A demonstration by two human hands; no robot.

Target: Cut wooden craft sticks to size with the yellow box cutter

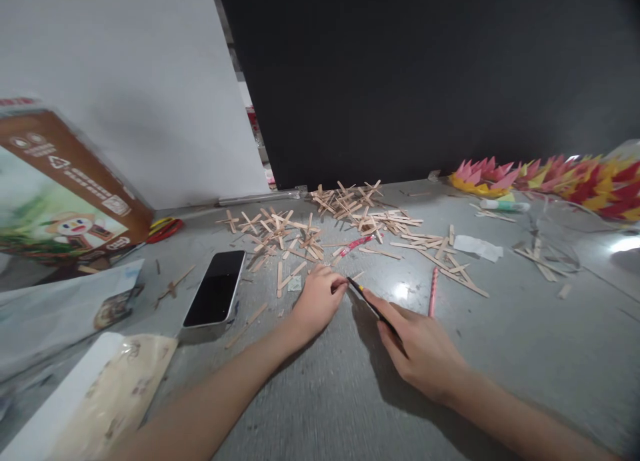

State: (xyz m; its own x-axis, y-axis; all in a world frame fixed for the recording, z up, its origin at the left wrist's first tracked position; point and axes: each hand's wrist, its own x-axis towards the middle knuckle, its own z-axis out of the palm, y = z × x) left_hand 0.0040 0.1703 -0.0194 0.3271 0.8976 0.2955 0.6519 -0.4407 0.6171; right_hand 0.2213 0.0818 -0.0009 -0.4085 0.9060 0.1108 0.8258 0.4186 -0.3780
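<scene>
My left hand (320, 294) rests at the middle of the grey table, thumb and fingers pinched together; what they hold, if anything, is hidden. My right hand (420, 348) is closed around a slim black tool (373, 304) with a small yellow part, its tip pointing at my left fingertips. The tool's exact kind does not show. Just beyond both hands lies a short wooden stick piece (357, 274). Behind them spreads a loose heap of wooden craft sticks (285, 231), several joined into crosses. A pink patterned stick (433, 292) lies beside my right hand.
To the left lie a phone (216, 288), a plastic packet (117, 394) and a printed brown box (75, 181). Against the black panel (425, 74) at the right are pink, red and yellow folded-paper pieces (595, 184), a glue stick (505, 206) and a white paper scrap (479, 248).
</scene>
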